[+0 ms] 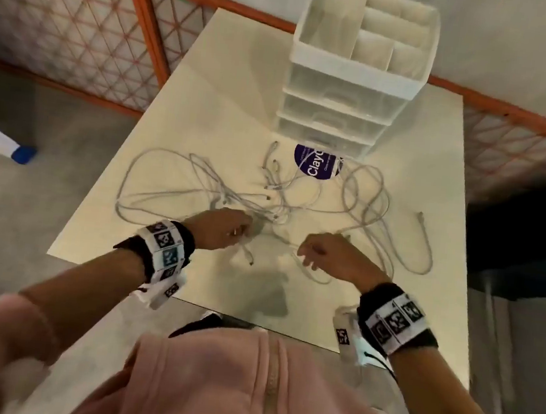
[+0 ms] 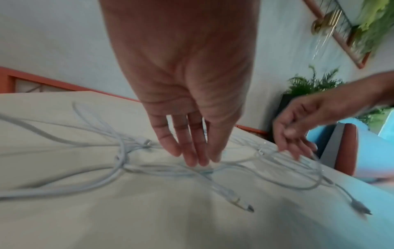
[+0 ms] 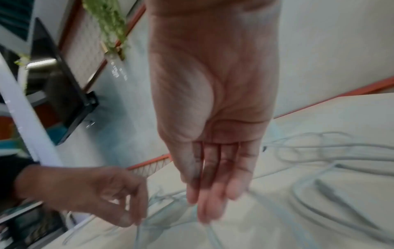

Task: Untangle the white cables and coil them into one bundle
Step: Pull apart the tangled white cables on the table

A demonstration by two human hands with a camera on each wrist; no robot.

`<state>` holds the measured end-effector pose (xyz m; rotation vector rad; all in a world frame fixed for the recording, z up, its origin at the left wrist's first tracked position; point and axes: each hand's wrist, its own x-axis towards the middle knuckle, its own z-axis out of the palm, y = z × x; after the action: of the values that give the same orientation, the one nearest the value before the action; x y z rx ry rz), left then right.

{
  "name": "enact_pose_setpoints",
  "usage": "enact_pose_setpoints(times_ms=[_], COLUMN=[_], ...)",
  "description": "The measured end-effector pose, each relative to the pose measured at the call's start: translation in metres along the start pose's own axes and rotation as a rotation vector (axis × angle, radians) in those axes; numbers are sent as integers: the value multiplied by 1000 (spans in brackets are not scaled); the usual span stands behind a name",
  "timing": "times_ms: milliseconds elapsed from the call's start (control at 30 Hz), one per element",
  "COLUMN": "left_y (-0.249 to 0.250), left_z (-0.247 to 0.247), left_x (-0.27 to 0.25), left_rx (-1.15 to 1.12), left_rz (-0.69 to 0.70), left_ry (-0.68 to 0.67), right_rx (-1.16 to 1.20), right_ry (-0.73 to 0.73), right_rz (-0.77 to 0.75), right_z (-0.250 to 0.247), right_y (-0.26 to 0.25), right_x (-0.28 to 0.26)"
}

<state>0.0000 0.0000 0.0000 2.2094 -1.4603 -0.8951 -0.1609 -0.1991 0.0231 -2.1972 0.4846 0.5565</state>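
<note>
- White cables (image 1: pixel 282 201) sprawl just beyond both hands, knot nearer the left hand (image 1: pixel 225 232).
- Left fingers (image 2: pixel 192 151) pinch a strand; right hand (image 1: pixel 330 256) hangs relaxed, holding nothing.

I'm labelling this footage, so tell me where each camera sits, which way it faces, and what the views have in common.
Head: worn on the head, looking down at the table, white cables and drawer organizer; shows both forearms, left hand and right hand.
Left wrist: looks along the left palm to its fingers at the cables; the right hand is opposite.
Right wrist: looks along the right palm; the left hand is lower left.
Shared: all show both hands and the cables.
</note>
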Motion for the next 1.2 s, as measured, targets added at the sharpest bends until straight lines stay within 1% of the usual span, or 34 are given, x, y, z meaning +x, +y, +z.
enact_pose_setpoints(times_ms=[67,167,200,233,267,300,367,433,500,567,600,667,700,767,867,900,967,1033,1133,1167,1200], left_y=[-1,-7,-8,-9,-6,-4,6,22,44,67,75,86,86,80,61,52,35,22,23,26,31], left_z=[0,8,12,13,11,6,-9,-30,-52,-74,-80,-98,-105,-119,-133,-134,-128,-112,-82,-75,-71], left_x=[9,20,20,21,21,22,20,18,18,22,23,27,29,28,18,14,8,6,9,12,14], left_rx=[44,242,314,334,282,171,-50,-189,-381,-585,-652,-710,-734,-801,-840,-842,-816,-650,-254,-165,-129], left_rz=[-7,-64,-99,-118,-113,-83,33,121,162,216,237,280,298,336,339,327,296,243,126,79,58], left_ry=[-49,-124,-133,-115,-59,29,211,345,430,484,510,599,657,765,893,906,870,777,511,455,454], right_rx=[-8,-49,-71,-79,-81,-76,-18,91,183,271,333,362,360,337,126,69,64,69,153,187,213], right_ry=[36,-61,-89,-106,-111,-107,-59,-7,38,62,52,35,30,30,18,18,79,165,261,288,319], right_rz=[-18,-22,-33,-40,-48,-63,-105,-156,-199,-251,-287,-356,-360,-312,-200,-177,-172,-205,-305,-337,-375], right_z=[2,7,11,12,13,12,6,-4,-18,-28,-28,-29,-28,-28,-33,-36,-44,-57,-78,-83,-89], right_y=[-12,-32,-35,-37,-37,-38,-39,-42,-54,-71,-77,-85,-84,-74,-36,-22,-3,-7,-46,-64,-82], right_x=[20,43,47,51,54,56,58,57,55,55,56,59,61,62,59,56,49,41,26,19,12])
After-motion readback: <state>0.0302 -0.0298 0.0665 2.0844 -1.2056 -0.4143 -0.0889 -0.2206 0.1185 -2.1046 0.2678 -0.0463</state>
